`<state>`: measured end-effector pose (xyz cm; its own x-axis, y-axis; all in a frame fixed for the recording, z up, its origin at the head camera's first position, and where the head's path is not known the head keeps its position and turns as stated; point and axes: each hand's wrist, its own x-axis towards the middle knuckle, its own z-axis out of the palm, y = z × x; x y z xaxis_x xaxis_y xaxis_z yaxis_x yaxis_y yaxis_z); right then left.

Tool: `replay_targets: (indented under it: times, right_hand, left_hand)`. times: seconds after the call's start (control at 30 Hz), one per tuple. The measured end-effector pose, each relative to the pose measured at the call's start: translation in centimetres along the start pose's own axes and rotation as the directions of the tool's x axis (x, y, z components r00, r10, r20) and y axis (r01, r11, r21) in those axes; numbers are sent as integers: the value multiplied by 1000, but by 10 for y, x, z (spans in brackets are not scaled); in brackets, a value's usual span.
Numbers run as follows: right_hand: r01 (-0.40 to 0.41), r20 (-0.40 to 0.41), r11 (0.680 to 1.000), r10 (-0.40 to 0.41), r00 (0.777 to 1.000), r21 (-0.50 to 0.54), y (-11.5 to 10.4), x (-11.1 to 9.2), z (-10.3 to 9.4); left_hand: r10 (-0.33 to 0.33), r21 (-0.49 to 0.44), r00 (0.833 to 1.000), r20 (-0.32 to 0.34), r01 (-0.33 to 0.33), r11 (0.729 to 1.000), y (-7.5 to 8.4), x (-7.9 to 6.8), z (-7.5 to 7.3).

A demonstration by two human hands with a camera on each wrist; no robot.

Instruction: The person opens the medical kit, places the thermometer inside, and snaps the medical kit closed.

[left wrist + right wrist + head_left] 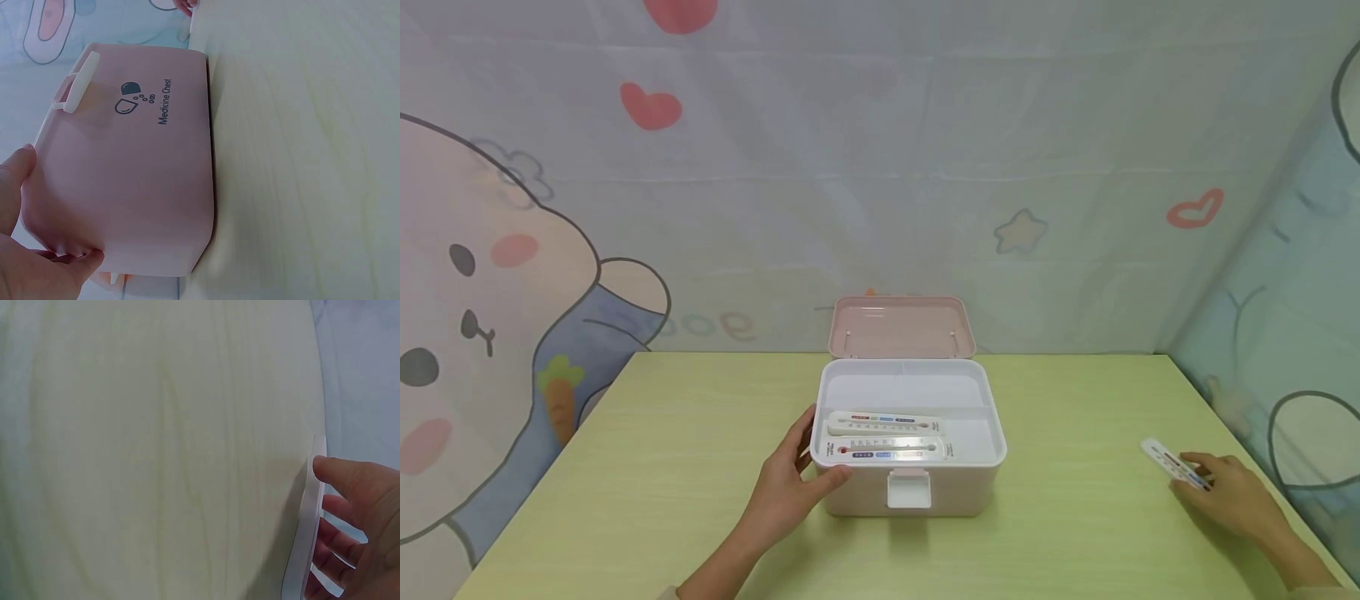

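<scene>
A pink medicine chest point(125, 175) stands on the table with its lid point(902, 327) raised at the back. In its white top tray point(910, 377) lie two white thermometers, the rear one point(886, 419) just behind the front one point(891, 449). My left hand point(781, 492) holds the chest's near left corner, thumb at the front rim and fingers along the left side. Far to the right, my right hand point(1234, 497) pinches another white thermometer point(1167, 460) between thumb and fingers. In the right wrist view this thermometer point(303, 537) shows edge-on, close over the table.
The pale wood-grain table point(1075, 533) stretches between the chest and my right hand. A printed cloth point(880, 167) hangs behind the table and along its right side. A white latch point(909, 490) hangs on the chest's front.
</scene>
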<state>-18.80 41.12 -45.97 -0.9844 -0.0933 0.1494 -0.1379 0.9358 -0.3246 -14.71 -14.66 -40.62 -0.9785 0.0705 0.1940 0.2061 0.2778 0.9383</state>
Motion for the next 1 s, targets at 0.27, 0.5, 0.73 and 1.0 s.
replay_targets:
  times: [0.27,0.5,0.73,1.0]
  right_hand:
    - [2,-6,1000,-2,1000,-16,1,0,1]
    - [10,-20,1000,-10,1000,-19,-1,0,1]
    - [49,-73,999,-49,996,-5,-4,3,-1]
    - [109,-132,994,-111,985,-19,-13,11,-7]
  left_hand:
    - [-11,19,1000,-7,12,1000,-2,2,0]
    - [-19,12,1000,0,19,1000,-1,2,0]
    - [-14,23,1000,-5,15,1000,-2,2,0]
    - [-32,20,999,-5,32,999,0,2,0]
